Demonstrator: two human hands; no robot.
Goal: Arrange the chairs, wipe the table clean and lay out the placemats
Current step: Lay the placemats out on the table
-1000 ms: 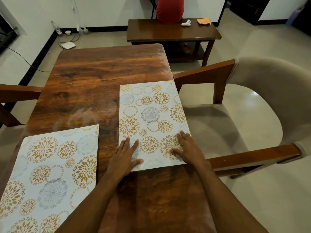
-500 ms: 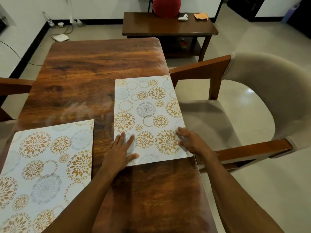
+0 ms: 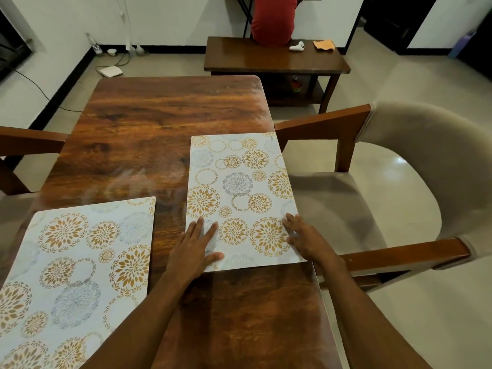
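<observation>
Two white placemats with gold and grey flower circles lie on the dark wooden table (image 3: 149, 129). The right placemat (image 3: 239, 187) sits along the table's right edge. My left hand (image 3: 194, 251) presses flat on its near left corner. My right hand (image 3: 308, 241) rests on its near right edge with fingers spread. The left placemat (image 3: 80, 267) lies at the near left, untouched. A beige upholstered chair (image 3: 415, 187) with wooden arms stands at the table's right side. Another chair's wooden arm (image 3: 29, 139) shows at the left.
A low wooden side table (image 3: 274, 58) stands beyond the dining table, holding a white object (image 3: 296, 46) and an orange cloth (image 3: 323, 45). A person in a red top (image 3: 273, 20) sits behind it. A white device (image 3: 110, 71) and cables lie on the floor at the back left.
The right placemat has shifted slightly toward the table's right edge. My right hand has slid from the mat's face to its right edge. My left hand stays flat on the near corner.
</observation>
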